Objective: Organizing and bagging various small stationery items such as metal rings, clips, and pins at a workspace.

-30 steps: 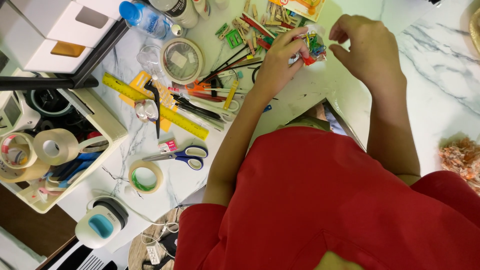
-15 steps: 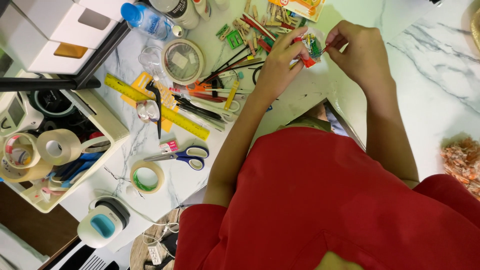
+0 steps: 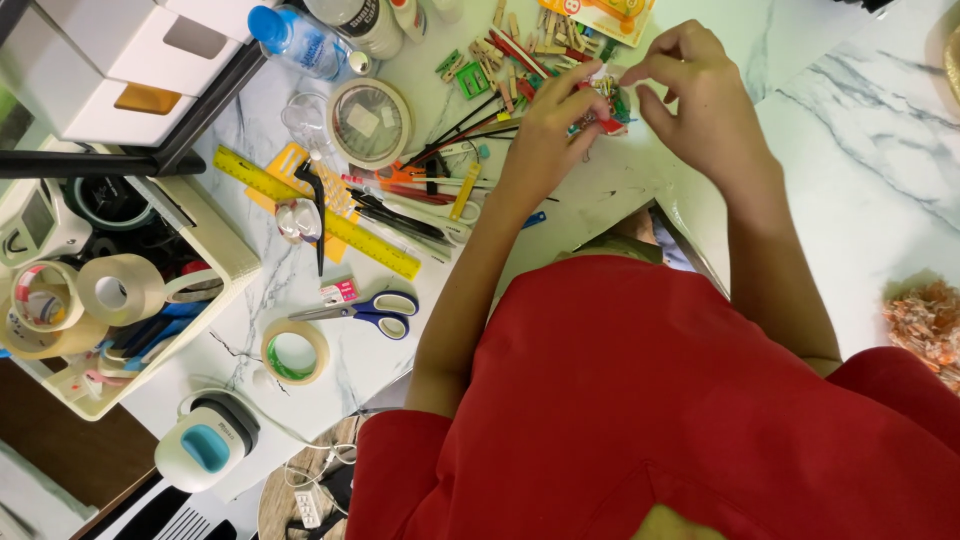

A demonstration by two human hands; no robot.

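My left hand [image 3: 548,125] and my right hand [image 3: 705,105] meet over the far side of a white marbled table [image 3: 850,170]. Between their fingertips is a small bundle of colourful clips [image 3: 606,110], red, green and blue. My left thumb and fingers pinch its left side. My right thumb and forefinger are closed on its top edge. Wooden and coloured clothespins [image 3: 505,45] lie scattered just left of the bundle. My red shirt [image 3: 660,400] fills the lower part of the view.
Left of my hands lie pencils and pens [image 3: 450,160], a yellow ruler [image 3: 330,220], blue-handled scissors [image 3: 368,310], two tape rolls [image 3: 296,351] [image 3: 367,123] and a water bottle [image 3: 298,40]. A cream tray [image 3: 235,255] holds more tape. Orange shreds [image 3: 925,325] sit far right.
My right hand came left and closed its fingertips on the clip bundle that my left hand holds. Both hands shifted a little within the view.
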